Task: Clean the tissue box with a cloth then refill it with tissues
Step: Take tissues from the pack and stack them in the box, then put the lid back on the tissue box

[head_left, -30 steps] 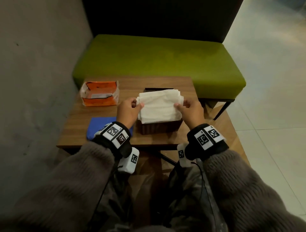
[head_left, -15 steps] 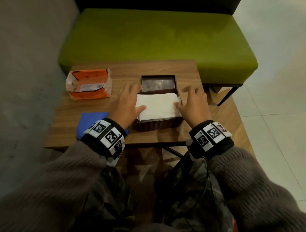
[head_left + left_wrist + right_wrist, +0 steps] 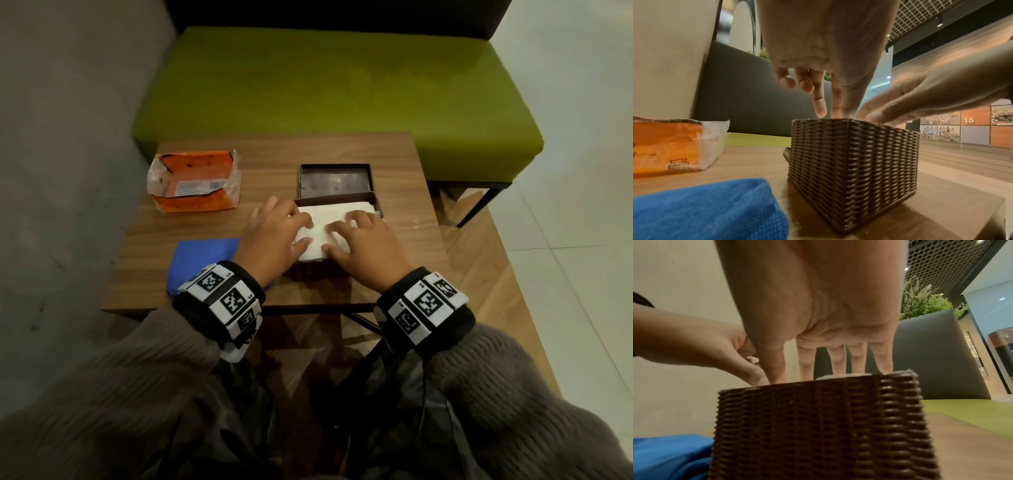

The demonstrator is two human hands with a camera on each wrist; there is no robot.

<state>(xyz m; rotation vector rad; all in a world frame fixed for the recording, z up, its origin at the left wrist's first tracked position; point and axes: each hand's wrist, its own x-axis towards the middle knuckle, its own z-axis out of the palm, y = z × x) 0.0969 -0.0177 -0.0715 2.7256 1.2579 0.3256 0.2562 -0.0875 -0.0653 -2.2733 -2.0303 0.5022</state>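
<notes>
A dark brown woven tissue box (image 3: pixel 310 270) (image 3: pixel 855 164) (image 3: pixel 818 426) stands on the wooden table (image 3: pixel 404 171), filled to the rim with a white stack of tissues (image 3: pixel 325 219). My left hand (image 3: pixel 274 233) (image 3: pixel 824 68) lies flat on the left part of the stack, fingers straight. My right hand (image 3: pixel 359 240) (image 3: pixel 818 313) presses down on the right part, fingers straight too. The box's dark lid (image 3: pixel 335 180) lies just behind it, inside up. A folded blue cloth (image 3: pixel 202 260) (image 3: pixel 705 209) (image 3: pixel 670 454) rests left of the box.
An opened orange tissue packet (image 3: pixel 193 181) (image 3: pixel 674 144) sits at the table's back left. A green bench (image 3: pixel 342 92) stands behind the table, a grey wall on the left, pale floor tiles on the right.
Both hands lowered the tissue stack into the box and let go of its ends. They now lie flat on top of it, closer together.
</notes>
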